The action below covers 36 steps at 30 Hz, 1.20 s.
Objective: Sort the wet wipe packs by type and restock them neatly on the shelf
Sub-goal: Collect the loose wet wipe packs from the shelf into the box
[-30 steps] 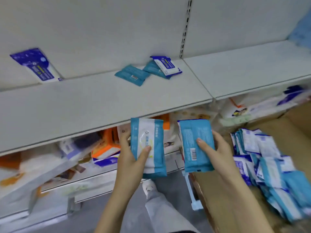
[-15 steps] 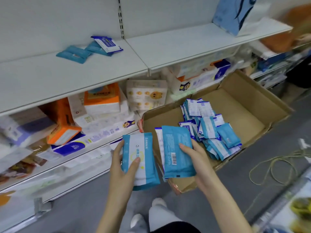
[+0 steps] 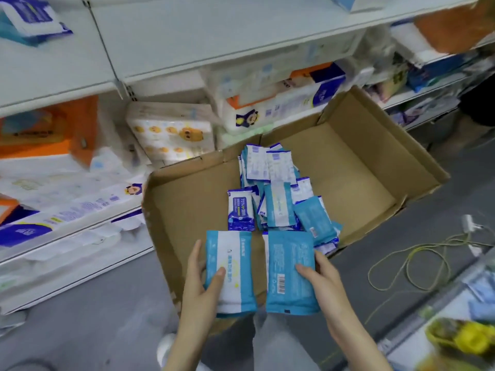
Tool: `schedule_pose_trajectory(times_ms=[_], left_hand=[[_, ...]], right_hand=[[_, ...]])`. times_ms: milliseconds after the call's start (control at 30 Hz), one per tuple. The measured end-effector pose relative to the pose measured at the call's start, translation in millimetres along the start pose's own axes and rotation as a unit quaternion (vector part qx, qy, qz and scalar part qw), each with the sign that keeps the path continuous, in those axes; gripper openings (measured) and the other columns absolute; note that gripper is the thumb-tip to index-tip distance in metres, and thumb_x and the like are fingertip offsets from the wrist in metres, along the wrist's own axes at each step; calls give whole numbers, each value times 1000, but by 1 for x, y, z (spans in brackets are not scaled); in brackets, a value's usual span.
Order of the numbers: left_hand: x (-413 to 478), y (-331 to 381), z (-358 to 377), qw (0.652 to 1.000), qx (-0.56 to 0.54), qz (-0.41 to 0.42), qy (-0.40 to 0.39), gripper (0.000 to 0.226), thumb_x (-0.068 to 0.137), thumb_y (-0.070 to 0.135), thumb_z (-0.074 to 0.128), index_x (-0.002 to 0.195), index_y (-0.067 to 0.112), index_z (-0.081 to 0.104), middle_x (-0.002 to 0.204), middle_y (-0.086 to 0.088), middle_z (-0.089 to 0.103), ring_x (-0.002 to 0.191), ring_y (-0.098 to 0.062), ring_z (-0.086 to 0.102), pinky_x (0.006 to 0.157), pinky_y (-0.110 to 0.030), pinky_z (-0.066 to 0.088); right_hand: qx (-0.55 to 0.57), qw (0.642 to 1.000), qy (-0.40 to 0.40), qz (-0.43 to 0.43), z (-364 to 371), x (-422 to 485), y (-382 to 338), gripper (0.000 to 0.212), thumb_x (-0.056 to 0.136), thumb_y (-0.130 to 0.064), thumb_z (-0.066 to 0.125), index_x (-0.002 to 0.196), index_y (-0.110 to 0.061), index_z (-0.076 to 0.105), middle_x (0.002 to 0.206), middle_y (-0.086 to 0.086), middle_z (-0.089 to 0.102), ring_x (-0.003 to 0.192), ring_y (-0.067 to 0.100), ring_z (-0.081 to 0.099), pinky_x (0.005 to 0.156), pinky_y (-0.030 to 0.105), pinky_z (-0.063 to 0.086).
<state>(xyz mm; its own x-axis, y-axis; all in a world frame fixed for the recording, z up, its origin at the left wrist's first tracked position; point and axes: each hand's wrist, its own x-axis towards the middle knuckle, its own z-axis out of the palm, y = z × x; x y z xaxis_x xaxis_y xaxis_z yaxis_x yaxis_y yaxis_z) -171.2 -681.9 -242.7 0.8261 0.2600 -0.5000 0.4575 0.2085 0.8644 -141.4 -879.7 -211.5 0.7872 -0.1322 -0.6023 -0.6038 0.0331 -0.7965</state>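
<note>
Holding one pack per hand, close to the body and above the near edge of the box. The left hand (image 3: pixel 201 287) grips a teal-and-white pack (image 3: pixel 230 274), printed face up, thumb across the front and fingers behind. The right hand (image 3: pixel 326 282) grips a teal pack (image 3: pixel 290 274) back side up with the barcode showing, thumb on top. A white edge on its left side may be a second pack behind it; cannot tell. The hands are apart, with the packs upright side by side and almost edge to edge. That is probably to compare them: same teal type, so likely kept together for one shelf spot.

Just beyond, the cardboard box (image 3: pixel 375 145) sits open on the floor. A loose pile of packs (image 3: pixel 278 202) lies in its middle, teal ones mixed with a blue-purple pack (image 3: pixel 240 212), so the sorting looks far from done. The right half of the box is bare cardboard.

To the right, a thin cable (image 3: pixel 401 263) loops on the floor. Farther off, the lower shelf holds tissue bundles (image 3: pixel 171 132). The upper shelf (image 3: pixel 187 36), far and above, is the likely restock target; a few packs (image 3: pixel 29 20) lie at its far left, blurred.
</note>
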Motion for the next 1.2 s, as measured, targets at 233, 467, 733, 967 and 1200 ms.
schedule_pose_trajectory(times_ms=[233,467,733,967,1200], left_hand=[[52,-89,135,980,-98,-161,64,71,90,-1,58,146,25,23,133,-13,55,113,-29,61,95,-48,49],[96,-126,194,980,-71,-170,73,41,85,-7,62,117,16,50,119,-13,63,103,-21,63,89,-32,53],[108,-139,199,969,198,-99,108,54,81,23,75,129,18,51,117,-4,41,108,-15,51,98,-22,42],[112,-127,194,975,182,-101,82,60,82,24,73,133,20,41,120,-4,49,95,-5,57,84,-21,48],[104,-63,156,973,208,-2,103,52,83,33,70,128,23,46,120,8,54,108,-7,54,93,-23,43]], right_hand=[[-106,994,0,29,-112,134,9,38,89,7,55,123,-10,56,113,7,67,91,13,65,66,20,56],[-212,973,-88,7,-122,212,13,38,85,5,64,113,-19,54,94,-8,63,80,5,61,63,16,54],[-400,910,-49,-100,-129,236,21,73,73,-21,81,135,-23,43,114,-5,38,115,24,49,100,40,42],[-395,908,-70,-122,-127,233,9,76,76,-23,77,140,-25,37,119,-7,38,124,26,43,105,42,37],[-433,869,-67,-228,-78,206,-37,64,82,-26,72,139,-20,43,131,3,47,120,17,36,98,23,26]])
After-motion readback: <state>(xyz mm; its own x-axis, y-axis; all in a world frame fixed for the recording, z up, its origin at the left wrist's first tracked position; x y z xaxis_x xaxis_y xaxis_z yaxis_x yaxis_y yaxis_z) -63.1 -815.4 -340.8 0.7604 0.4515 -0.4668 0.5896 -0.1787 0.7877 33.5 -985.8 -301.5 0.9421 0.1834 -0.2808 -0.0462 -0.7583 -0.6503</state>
